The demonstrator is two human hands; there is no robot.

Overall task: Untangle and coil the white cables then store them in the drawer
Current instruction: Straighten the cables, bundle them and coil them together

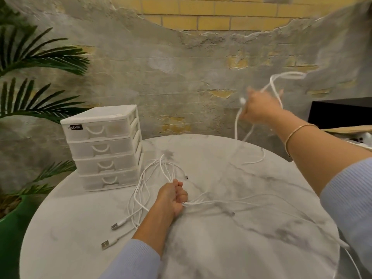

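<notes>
A tangle of white cables (149, 178) lies on the round marble table (251, 248), with two USB plugs at the front left. My left hand (174, 196) rests on the table and grips a bunch of these cables in its fist. My right hand (259, 107) is raised high above the table's far right and holds one white cable (240, 125), which loops above the hand and hangs down to the table. The hand and that cable are blurred. A white four-drawer unit (102, 148) stands at the table's back left, all drawers closed.
A potted palm (30, 63) in a green pot stands to the left of the table. A rough plaster and brick wall is behind. A black box (342, 111) and cardboard sit at the right beyond the table edge.
</notes>
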